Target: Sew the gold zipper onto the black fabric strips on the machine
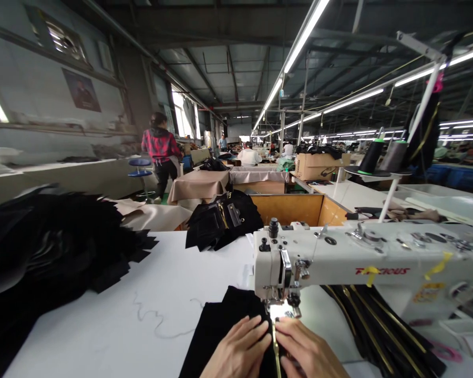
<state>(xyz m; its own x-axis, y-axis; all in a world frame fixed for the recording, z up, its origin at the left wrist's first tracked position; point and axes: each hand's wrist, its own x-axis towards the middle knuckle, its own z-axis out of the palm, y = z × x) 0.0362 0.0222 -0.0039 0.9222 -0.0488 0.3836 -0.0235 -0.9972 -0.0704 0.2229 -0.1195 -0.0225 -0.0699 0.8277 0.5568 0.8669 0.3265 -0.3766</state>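
Note:
My left hand (240, 349) lies flat with fingers stretched out on a black fabric piece (213, 325), just in front of the sewing machine (319, 257). Beside it, my right hand (307, 346) rests with extended fingers along a black zipper with gold teeth (275, 341). The zipper runs between both hands up toward the lit needle area. The machine's presser foot (274, 310) sits just beyond my fingertips. More black zippers with gold teeth (372, 325) lie under the machine arm at the right.
A tall pile of black fabric pieces (55, 241) covers the table's left side. Black pieces with gold zips (224, 218) lie at the far edge. Thread cones (372, 156) stand at the right. Loose grey thread (157, 320) lies on the white table (102, 336). A person (160, 152) walks beyond.

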